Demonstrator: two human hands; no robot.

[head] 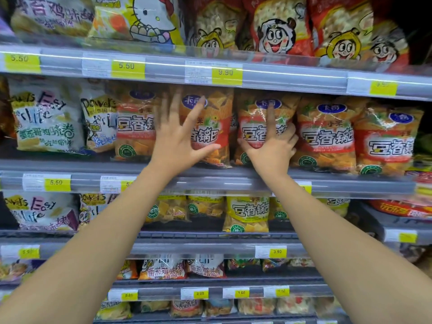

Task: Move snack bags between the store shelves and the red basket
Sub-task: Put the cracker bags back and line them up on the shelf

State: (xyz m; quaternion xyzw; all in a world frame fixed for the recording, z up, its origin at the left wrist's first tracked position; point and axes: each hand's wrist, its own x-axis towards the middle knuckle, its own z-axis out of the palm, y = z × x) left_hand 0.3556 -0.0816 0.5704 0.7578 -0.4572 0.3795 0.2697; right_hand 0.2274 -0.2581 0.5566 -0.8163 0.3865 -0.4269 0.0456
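A row of orange-and-red snack bags stands on the middle shelf (210, 181). My left hand (177, 139) is spread wide in front of one bag (210, 129); its fingers are straight and blurred, and the thumb reaches under the bag's label. My right hand (271, 148) is on the neighbouring bag (257, 113). Its index finger points up the front, its thumb lies at the left, and the other fingers curl round the bag's right edge. The red basket is out of view.
More bags of the same kind (327, 134) stand to the right, and white bags (46, 120) to the left. The upper shelf rail (280, 76) with yellow price tags hangs just above my fingers. Lower shelves hold yellow bags (247, 213).
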